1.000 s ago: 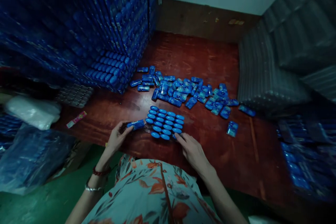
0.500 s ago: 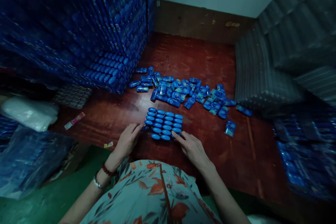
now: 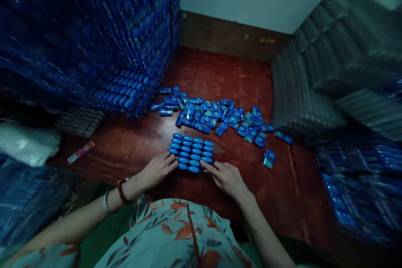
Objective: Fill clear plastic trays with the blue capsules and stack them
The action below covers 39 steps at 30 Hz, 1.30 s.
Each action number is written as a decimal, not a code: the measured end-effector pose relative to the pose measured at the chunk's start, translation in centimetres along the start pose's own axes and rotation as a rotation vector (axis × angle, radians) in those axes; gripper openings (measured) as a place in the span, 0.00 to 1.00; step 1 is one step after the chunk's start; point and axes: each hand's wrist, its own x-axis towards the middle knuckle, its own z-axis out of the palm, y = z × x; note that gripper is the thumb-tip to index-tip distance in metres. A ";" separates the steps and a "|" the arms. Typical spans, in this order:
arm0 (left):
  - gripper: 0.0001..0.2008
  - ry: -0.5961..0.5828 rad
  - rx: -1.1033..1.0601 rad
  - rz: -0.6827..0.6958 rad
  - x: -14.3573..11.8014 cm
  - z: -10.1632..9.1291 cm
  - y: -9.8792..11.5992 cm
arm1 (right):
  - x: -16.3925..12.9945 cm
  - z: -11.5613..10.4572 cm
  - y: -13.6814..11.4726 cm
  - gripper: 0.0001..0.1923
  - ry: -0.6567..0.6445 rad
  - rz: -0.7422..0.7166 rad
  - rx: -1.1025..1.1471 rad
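Observation:
Several glossy blue oval-ended packets stand packed in rows on the table, forming a block in front of me. At the block's lower left corner is my left hand, its fingers pressed together on a blue packet that they mostly cover. My right hand reaches the lower right corner. Its leading fingertip rests against an end packet there, and its other fingers are bent. Whatever holds the block underneath is hidden.
Loose blue packets lie scattered behind the block, with a single packet off to the right. Tall stacks of filled blue trays rise at left, grey plastic trays at right. A pink strip lies on the reddish table.
My left hand has come closer to the block, bringing the packet at its fingertips against the lower left corner. My right hand stays at the lower right. The whole view has shifted slightly.

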 end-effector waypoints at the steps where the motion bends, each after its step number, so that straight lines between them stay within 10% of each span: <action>1: 0.15 0.034 0.018 -0.010 -0.3 0.3 -0.1 | 0.0 0.2 0.2 0.20 0.052 0.004 0.028; 7: 0.22 0.379 -0.020 -0.108 -1.7 1.8 -0.7 | 2.5 2.3 5.4 0.18 0.429 0.487 0.206; 13: 0.15 0.649 -0.469 -0.391 4.8 0.7 -5.1 | 8.0 3.3 11.2 0.28 0.209 0.829 0.216; 22: 0.32 0.134 -0.488 -0.507 12.4 1.0 -10.8 | 5.2 3.2 9.3 0.20 0.017 0.777 0.427; 29: 0.21 0.303 -0.611 -0.687 5.8 1.3 -9.8 | -3.0 3.3 3.9 0.32 0.197 0.994 0.941; 34: 0.18 0.649 -1.038 -0.890 -1.3 2.8 -6.9 | -5.0 2.1 0.0 0.36 0.105 1.109 1.310; 39: 0.14 0.738 -1.137 -0.878 -4.7 3.0 -2.5 | -4.8 1.4 -0.7 0.33 -0.020 1.009 1.504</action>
